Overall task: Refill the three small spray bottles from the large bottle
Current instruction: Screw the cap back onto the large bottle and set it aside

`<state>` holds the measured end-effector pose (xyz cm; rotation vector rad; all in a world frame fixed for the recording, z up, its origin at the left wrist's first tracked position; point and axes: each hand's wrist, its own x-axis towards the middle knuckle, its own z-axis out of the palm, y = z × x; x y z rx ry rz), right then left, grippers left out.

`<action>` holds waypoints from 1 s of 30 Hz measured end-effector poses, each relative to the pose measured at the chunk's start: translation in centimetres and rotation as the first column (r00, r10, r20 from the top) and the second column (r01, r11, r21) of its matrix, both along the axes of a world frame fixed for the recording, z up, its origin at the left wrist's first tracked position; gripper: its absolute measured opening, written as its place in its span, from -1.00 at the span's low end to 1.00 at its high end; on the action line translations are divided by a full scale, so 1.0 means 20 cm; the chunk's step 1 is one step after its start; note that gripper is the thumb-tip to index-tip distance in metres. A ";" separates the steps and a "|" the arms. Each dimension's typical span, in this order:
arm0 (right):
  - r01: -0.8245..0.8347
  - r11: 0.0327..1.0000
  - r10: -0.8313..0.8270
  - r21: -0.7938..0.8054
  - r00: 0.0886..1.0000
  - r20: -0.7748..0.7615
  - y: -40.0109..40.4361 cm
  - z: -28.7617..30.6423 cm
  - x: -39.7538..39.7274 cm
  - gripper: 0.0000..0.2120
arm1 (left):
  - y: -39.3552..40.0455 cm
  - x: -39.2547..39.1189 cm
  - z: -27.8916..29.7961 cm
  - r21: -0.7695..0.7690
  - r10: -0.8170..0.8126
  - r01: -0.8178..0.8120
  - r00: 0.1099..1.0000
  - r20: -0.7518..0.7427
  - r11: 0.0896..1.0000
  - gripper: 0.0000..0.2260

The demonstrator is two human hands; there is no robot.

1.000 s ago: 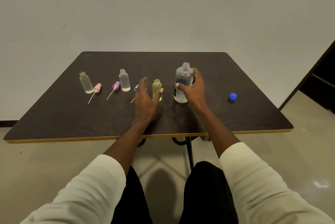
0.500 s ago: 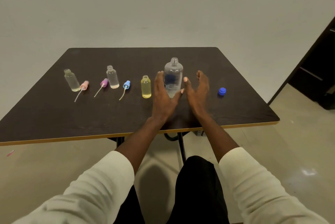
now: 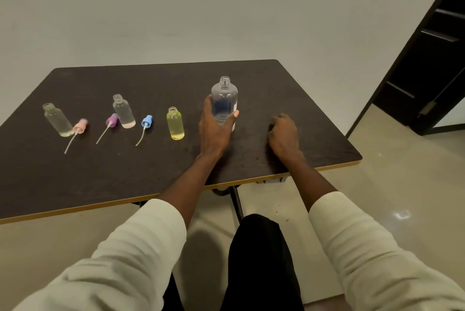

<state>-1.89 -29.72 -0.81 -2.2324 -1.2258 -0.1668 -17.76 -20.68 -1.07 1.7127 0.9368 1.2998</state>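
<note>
The large clear bottle [image 3: 224, 95] stands uncapped on the dark table [image 3: 75, 175], and my left hand [image 3: 214, 132] grips its lower body from the left. My right hand [image 3: 284, 134] rests on the table to the bottle's right, fingers curled down over a blue cap, which is hidden beneath them. Three small bottles stand open in a row to the left: a yellow one [image 3: 175, 123], a clear one [image 3: 123, 112] and a clear one at the far left [image 3: 58, 120].
Three spray heads with dip tubes lie beside the small bottles: pink [image 3: 80, 126], purple [image 3: 112, 120] and blue [image 3: 146, 120]. The table's front edge [image 3: 251, 181] runs just above my knees. A dark doorway [image 3: 432, 64] stands at the right.
My left hand has closed round the large bottle. My right hand has left the bottle, moved right and covered the blue cap. The camera has turned right.
</note>
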 end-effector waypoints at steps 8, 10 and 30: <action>-0.040 0.856 0.239 0.515 0.915 -0.324 0.17 0.30 -0.18 -0.79 | 0.01 -0.03 -0.01 -0.015 0.001 -0.001 1.000 -0.022 1.000 -0.42; -0.117 0.793 0.359 0.598 0.883 -0.303 0.22 0.41 -0.22 -0.78 | 0.01 -0.03 0.00 -0.018 -0.010 0.009 1.000 -0.017 1.000 -0.43; -0.445 0.854 0.513 0.269 0.803 -0.303 0.31 0.57 -0.27 -0.68 | 0.03 -0.02 -0.02 -0.060 -0.025 0.024 1.000 -0.009 0.998 -0.36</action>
